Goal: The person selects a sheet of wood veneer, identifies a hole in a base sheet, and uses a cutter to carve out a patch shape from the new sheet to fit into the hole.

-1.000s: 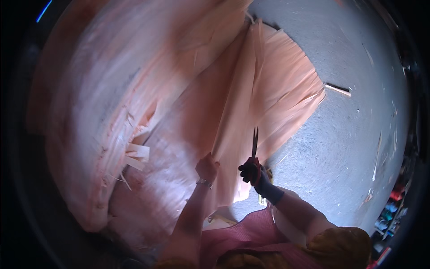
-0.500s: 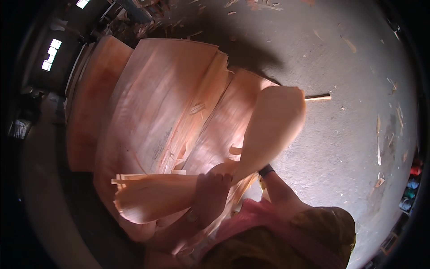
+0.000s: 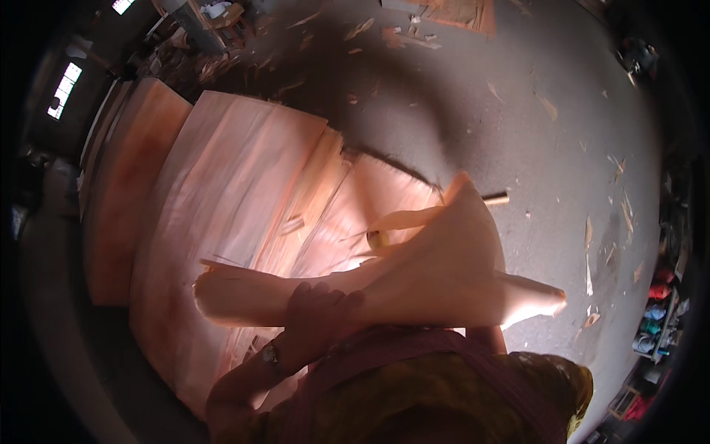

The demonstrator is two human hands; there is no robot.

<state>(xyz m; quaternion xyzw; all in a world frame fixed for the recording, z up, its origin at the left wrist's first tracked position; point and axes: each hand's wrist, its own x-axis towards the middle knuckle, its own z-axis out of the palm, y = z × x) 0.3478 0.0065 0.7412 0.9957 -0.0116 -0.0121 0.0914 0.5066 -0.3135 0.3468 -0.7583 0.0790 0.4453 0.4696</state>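
Observation:
A thin, pale wood veneer sheet spans the space in front of me, bent and curled, with a rolled end at the left and a pointed fold at the right. My left hand is closed round its left part, knuckles upward, with a watch on that wrist. Of my right arm only the forearm shows; the sheet hides the hand and its fingers. Below and beyond lie stacked veneer sheets, reddish and streaked, with ragged edges. A small yellow and dark thing shows behind the sheet, too unclear to name.
Another veneer stack stands at the far left. Wood scraps litter the grey concrete floor. A flat wooden piece lies at the far edge. Shelving with coloured items is at the right rim.
The veneer's right part has swung from upright to a broad fold toward the right. My left hand has moved slightly left and up; my right hand has gone behind the sheet. The view has shifted.

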